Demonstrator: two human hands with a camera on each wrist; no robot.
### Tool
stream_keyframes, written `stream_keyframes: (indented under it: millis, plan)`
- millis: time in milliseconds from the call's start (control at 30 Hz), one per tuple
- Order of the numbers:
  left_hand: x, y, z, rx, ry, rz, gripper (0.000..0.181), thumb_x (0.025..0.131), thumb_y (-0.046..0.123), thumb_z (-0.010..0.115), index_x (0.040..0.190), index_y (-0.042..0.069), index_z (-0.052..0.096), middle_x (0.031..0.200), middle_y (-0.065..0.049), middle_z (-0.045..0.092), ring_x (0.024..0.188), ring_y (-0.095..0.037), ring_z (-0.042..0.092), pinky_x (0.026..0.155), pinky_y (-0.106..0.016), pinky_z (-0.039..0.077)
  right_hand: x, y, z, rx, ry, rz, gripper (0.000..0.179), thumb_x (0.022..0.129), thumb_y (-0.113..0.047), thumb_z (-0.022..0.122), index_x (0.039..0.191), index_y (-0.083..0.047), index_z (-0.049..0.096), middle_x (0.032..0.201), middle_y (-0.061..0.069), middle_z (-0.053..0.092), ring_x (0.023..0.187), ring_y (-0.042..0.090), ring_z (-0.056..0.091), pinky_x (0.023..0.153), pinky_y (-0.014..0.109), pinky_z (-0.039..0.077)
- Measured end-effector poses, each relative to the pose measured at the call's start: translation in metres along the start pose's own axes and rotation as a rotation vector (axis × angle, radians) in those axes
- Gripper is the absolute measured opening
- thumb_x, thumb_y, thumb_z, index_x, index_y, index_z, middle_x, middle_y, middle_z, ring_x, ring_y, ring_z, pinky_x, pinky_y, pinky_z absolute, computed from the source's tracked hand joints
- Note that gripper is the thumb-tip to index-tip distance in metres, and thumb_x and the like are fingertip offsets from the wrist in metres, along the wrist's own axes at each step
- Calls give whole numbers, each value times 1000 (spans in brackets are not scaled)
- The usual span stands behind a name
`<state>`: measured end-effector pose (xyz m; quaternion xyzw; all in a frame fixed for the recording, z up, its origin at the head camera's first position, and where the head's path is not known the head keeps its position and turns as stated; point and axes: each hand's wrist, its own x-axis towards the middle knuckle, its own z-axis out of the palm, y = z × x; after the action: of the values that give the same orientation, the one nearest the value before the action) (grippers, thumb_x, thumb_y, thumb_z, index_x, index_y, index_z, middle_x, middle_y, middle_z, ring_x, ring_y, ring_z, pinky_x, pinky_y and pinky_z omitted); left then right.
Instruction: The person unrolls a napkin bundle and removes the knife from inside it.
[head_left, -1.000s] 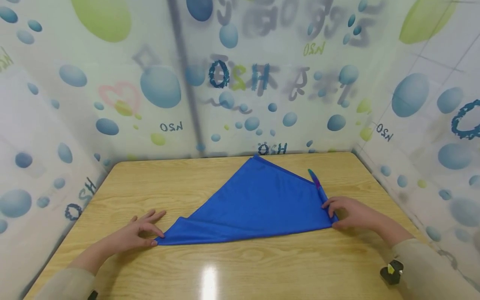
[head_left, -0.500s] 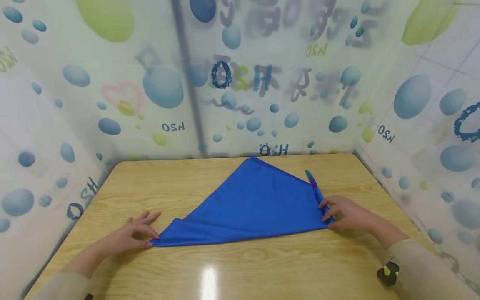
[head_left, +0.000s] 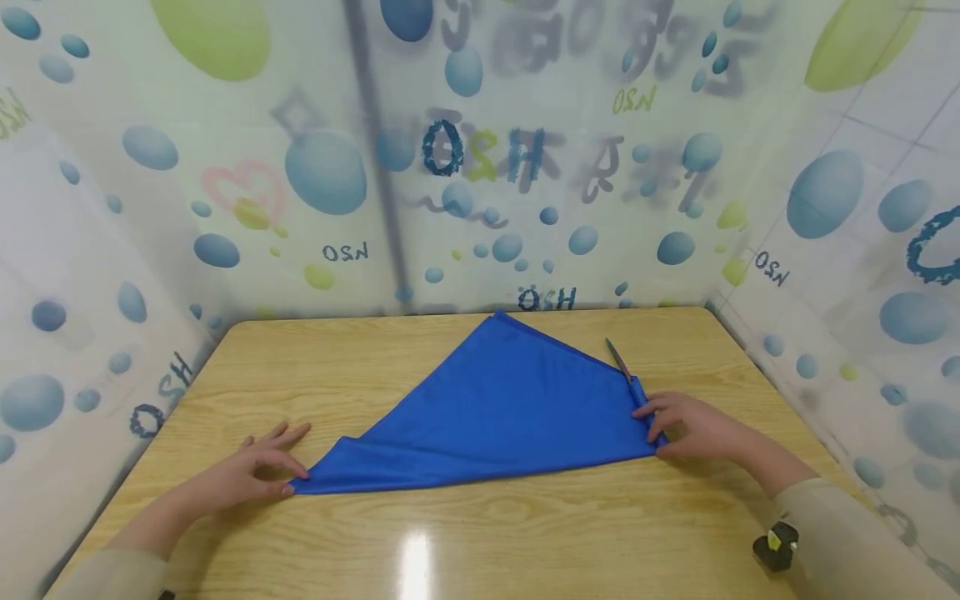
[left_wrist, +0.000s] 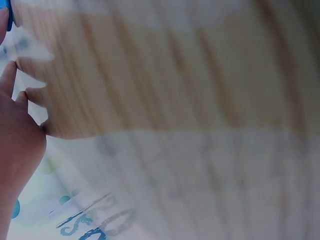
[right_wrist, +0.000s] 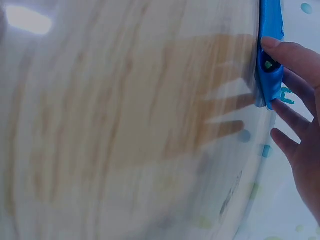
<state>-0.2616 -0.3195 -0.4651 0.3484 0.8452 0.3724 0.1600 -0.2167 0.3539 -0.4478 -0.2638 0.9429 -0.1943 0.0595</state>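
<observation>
A blue cloth (head_left: 495,408), folded to a point at the back, lies across the wooden table. Its left corner is pinched between thumb and index finger of my left hand (head_left: 251,471), the other fingers spread out. At the right end, the cloth is rolled around a slim knife (head_left: 618,358), whose narrow green-tipped blade sticks out the far side. My right hand (head_left: 690,425) grips this roll near its front end, thumb in front and fingers over it. In the right wrist view the rolled cloth (right_wrist: 271,30) shows a dark opening at its end, with something green inside.
The wooden table (head_left: 487,542) has its back edge against a curtain (head_left: 555,250) printed with blue and green dots. Similar printed sheets (head_left: 847,333) stand at both sides. A bright light reflection lies on the table front.
The cloth and my left hand have shifted left, and the right hand slightly left too. The knife has turned with the roll, from its broad side to a thin edge.
</observation>
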Motion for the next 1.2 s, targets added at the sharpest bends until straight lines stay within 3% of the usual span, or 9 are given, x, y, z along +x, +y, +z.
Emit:
stream_keyframes:
  millis: [333,600,833,1200]
  plan:
    - [0,-4,1,4,-2,-6,20,84,21,62,103,24,66,145,-20,17,133,-33,-10,90,-66,-17,-10,8,-2,11,42,26,15,72,-24,75,80,-31,64,113,0,54,108,29,47,85,49,40]
    - [0,-3,2,-8,-3,-1,20,84,20,62,103,23,66,145,-22,17,133,-31,-11,89,-67,-18,-11,12,-2,-17,35,7,15,73,-26,75,85,-31,67,113,0,53,108,28,47,86,50,40]
    - [0,0,-2,-11,-11,-16,19,84,20,62,103,23,66,145,-22,16,132,-35,-11,90,-66,-18,-14,11,-7,6,7,39,18,74,-24,73,90,-29,68,122,0,53,115,30,43,90,51,37]
    - [0,-4,0,-9,2,10,20,84,19,63,103,22,66,144,-25,16,133,-27,-11,89,-67,-18,-21,16,-11,-3,57,50,18,71,-24,75,85,-29,64,118,0,54,110,25,47,85,45,42]
